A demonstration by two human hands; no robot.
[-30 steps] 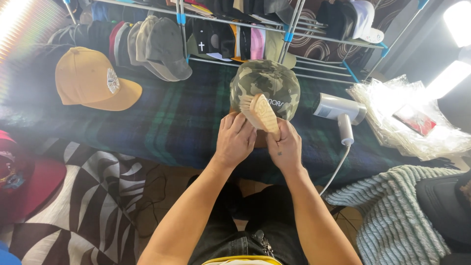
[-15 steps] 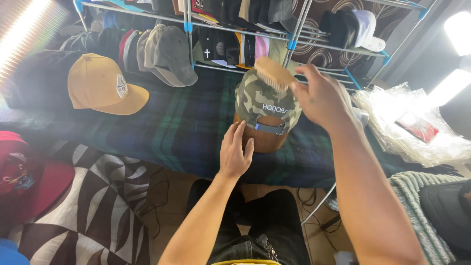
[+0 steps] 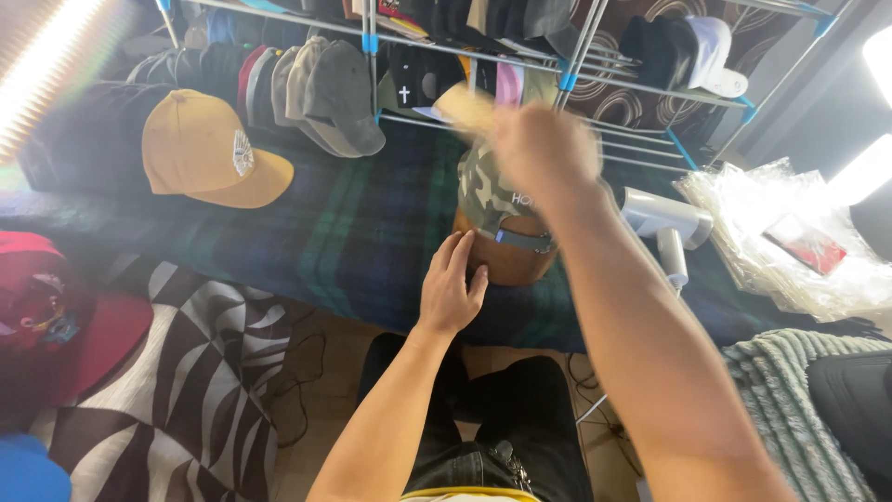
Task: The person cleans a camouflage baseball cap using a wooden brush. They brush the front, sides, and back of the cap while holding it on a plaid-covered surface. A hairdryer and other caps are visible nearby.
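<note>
A camouflage cap (image 3: 485,191) sits on a rounded wooden form (image 3: 509,262) on a dark plaid-covered table (image 3: 353,232). My left hand (image 3: 451,288) rests against the left side of the wooden form, fingers spread. My right hand (image 3: 544,149) is raised above the cap and blurred with motion. It grips a tan brush (image 3: 465,105) whose end sticks out to the left, over the top of the cap.
A yellow cap (image 3: 209,149) lies at the table's left, with grey caps (image 3: 325,88) behind it. A wire rack (image 3: 581,56) full of caps stands at the back. A white handheld steamer (image 3: 664,218) and clear plastic bags (image 3: 790,237) lie right. A red cap (image 3: 46,307) is at far left.
My right hand has lifted the brush from the cap's front up over its top. My left hand has dropped from the cap to the wooden form.
</note>
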